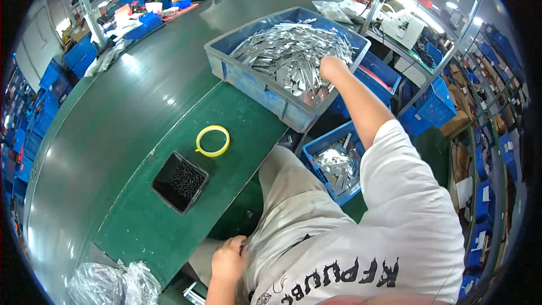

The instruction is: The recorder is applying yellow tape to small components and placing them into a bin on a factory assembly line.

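Glossy, flat metal strips [276, 51] lie in a loose, tangled heap inside a scuffed blue-grey plastic bin [254, 89], which sits at the bench's near edge, probably for easy reach. The right hand [333, 69] reaches into its near right corner; its fingers are hidden, so I cannot tell whether they pinch a strip. The left hand [228, 261] rests by the lap, fingers curled; any grip is unclear. Below, a blue crate [321, 178] holds more strips. On the smooth green surface [164, 243], a yellow ring [214, 154] lies flat beside a square black tray [165, 174], whose walls likely keep its small dark pieces [186, 179] from scattering.
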Action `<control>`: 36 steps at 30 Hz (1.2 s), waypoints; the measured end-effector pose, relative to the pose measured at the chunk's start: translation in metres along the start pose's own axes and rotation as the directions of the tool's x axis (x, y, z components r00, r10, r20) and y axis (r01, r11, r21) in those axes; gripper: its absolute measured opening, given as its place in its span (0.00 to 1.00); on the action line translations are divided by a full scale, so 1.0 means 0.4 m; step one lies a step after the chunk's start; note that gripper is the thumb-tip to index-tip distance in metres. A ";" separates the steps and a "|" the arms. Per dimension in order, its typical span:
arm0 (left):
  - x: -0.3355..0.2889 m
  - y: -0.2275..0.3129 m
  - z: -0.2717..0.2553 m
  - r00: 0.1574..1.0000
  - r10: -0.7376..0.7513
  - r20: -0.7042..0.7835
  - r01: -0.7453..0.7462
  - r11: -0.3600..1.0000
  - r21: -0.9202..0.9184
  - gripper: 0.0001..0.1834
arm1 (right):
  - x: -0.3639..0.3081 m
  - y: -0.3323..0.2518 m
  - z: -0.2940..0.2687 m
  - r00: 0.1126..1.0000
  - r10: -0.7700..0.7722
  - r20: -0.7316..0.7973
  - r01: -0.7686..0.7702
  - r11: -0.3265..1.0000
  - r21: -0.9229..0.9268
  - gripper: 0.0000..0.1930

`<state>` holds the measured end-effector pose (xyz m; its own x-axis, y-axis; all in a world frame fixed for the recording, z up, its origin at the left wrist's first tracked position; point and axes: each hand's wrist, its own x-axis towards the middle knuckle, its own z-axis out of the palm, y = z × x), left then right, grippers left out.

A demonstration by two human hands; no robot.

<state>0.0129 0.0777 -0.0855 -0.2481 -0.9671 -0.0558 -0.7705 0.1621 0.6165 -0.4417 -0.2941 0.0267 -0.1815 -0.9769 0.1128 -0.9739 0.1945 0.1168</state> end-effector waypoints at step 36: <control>-0.047 0.057 -0.017 0.974 0.133 -0.181 -0.211 0.819 -0.533 0.15 | -0.742 -0.529 -0.125 0.054 -0.978 -0.199 0.470 -0.151 0.870 0.04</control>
<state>0.0039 0.0983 -0.0649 -0.2381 -0.9563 0.1699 -0.2655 0.2323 0.9357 -0.1749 -0.0409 0.0177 0.9702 -0.2254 0.0886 -0.0562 -0.5656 -0.8228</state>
